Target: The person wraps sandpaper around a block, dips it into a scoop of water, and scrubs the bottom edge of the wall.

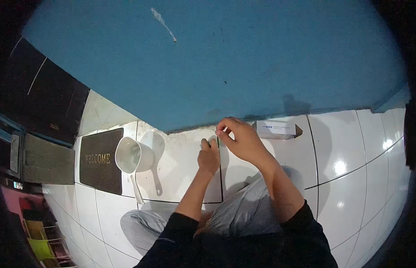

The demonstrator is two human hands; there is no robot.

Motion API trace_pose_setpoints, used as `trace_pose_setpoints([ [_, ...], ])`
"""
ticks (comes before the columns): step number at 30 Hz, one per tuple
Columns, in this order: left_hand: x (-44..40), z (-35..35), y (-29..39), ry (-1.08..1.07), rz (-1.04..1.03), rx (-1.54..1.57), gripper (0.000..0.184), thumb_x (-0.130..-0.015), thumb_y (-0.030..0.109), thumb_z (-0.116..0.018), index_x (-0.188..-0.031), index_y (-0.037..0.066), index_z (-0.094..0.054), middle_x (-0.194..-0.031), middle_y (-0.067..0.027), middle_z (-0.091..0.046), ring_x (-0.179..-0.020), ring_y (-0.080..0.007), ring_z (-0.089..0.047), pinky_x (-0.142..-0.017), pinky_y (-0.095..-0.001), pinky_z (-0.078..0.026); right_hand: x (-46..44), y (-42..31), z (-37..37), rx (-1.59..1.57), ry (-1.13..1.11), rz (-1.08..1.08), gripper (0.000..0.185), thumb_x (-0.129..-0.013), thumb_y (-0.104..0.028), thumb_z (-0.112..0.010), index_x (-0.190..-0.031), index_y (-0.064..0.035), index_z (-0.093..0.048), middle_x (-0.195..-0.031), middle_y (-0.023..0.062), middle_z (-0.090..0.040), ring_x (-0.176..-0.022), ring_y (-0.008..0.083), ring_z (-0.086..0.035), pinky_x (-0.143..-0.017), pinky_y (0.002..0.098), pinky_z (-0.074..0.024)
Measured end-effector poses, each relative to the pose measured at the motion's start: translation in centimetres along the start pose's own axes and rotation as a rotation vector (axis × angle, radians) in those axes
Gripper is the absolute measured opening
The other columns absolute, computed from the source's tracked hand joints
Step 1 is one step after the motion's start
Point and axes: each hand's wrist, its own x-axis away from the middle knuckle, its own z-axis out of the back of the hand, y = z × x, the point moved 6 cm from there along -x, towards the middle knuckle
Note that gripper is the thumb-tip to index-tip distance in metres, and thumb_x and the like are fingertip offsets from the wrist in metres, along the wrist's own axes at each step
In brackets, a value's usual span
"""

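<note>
My left hand [209, 157] is held over the white floor tiles near the foot of the blue wall. Its fingers are curled closed, and a small dark spot shows between them, too small to name. Just to the right and slightly higher is my right hand [240, 137], bent at the wrist with thumb and fingertips pinched together. Whatever that pinch holds, if anything, cannot be made out. The two hands are close but apart. Right of my right hand, a white and blue box [276, 128] lies against the wall.
A white dipper [145, 158] with a long handle stands on the tiles to the left. Beyond it lies a dark mat [100, 173] lettered WELCOME. The blue wall [243, 58] rises directly ahead. My crossed legs [243, 210] are below my arms. Coloured chairs [40, 248] appear at lower left.
</note>
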Motion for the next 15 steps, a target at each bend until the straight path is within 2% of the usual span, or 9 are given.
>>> trace_pose_setpoints([
  [3, -1.4, -0.3, -0.1, -0.002, -0.032, 0.072, 0.035, -0.076, 0.014, -0.049, -0.106, 0.003, -0.035, -0.099, -0.0204, -0.039, -0.073, -0.0339, -0.058, -0.057, -0.0352, -0.051, -0.5, -0.2, -0.5, 0.001, -0.004, 0.05, 0.011, -0.076, -0.011, -0.053, -0.081, -0.0018, -0.052, -0.079, 0.0107, -0.056, -0.069, 0.02, -0.056, -0.061, 0.0306, -0.0428],
  [6, -4.5, -1.3, -0.4, 0.034, -0.141, 0.119, 0.033, -0.078, 0.014, -0.046, -0.108, 0.003, -0.037, -0.099, -0.0205, -0.038, -0.076, -0.0352, -0.057, -0.061, -0.0368, -0.051, -0.6, 0.7, -1.3, -0.041, -0.066, 0.002, 0.011, -0.076, -0.011, -0.053, -0.081, -0.0016, -0.052, -0.079, 0.0112, -0.056, -0.068, 0.0204, -0.056, -0.062, 0.0311, -0.0431],
  [8, -6.0, -1.6, -0.2, -0.077, -0.142, 0.111, 0.031, -0.079, 0.015, -0.047, -0.106, 0.002, -0.04, -0.1, -0.0203, -0.038, -0.076, -0.0339, -0.057, -0.063, -0.0362, -0.051, -0.7, 1.1, -1.3, -0.026, -0.05, 0.004, 0.011, -0.076, -0.011, -0.053, -0.081, -0.0017, -0.052, -0.079, 0.0113, -0.056, -0.068, 0.0203, -0.056, -0.062, 0.0311, -0.0432],
  [12, -4.0, -0.7, 0.9, -0.082, -0.249, 0.067, 0.034, -0.078, 0.015, -0.048, -0.109, 0.004, -0.037, -0.101, -0.0197, -0.037, -0.078, -0.0339, -0.057, -0.065, -0.0361, -0.051, -0.4, 1.4, -0.8, 0.022, -0.001, 0.034, 0.01, -0.076, -0.011, -0.054, -0.081, -0.002, -0.052, -0.078, 0.011, -0.057, -0.067, 0.0201, -0.056, -0.061, 0.0308, -0.0434],
  [14, -1.4, -0.9, 0.1, -0.09, 0.034, 0.074, 0.039, -0.078, 0.014, -0.048, -0.113, 0.007, -0.033, -0.102, -0.0198, -0.037, -0.078, -0.0342, -0.057, -0.066, -0.0362, -0.051, -0.3, 1.3, -0.6, 0.007, 0.004, 0.024, 0.011, -0.076, -0.011, -0.054, -0.081, -0.0022, -0.052, -0.078, 0.0109, -0.057, -0.067, 0.0201, -0.057, -0.061, 0.0307, -0.0434],
  [15, -0.3, 0.2, 0.5, -0.122, 0.079, 0.089, 0.041, -0.076, 0.01, -0.048, -0.113, 0.008, -0.03, -0.102, -0.0205, -0.037, -0.077, -0.0341, -0.057, -0.064, -0.0362, -0.051, -0.3, 1.2, -0.5, -0.008, 0.008, 0.013, 0.011, -0.076, -0.012, -0.054, -0.081, -0.0023, -0.052, -0.077, 0.0108, -0.057, -0.067, 0.02, -0.057, -0.061, 0.0306, -0.0434],
])
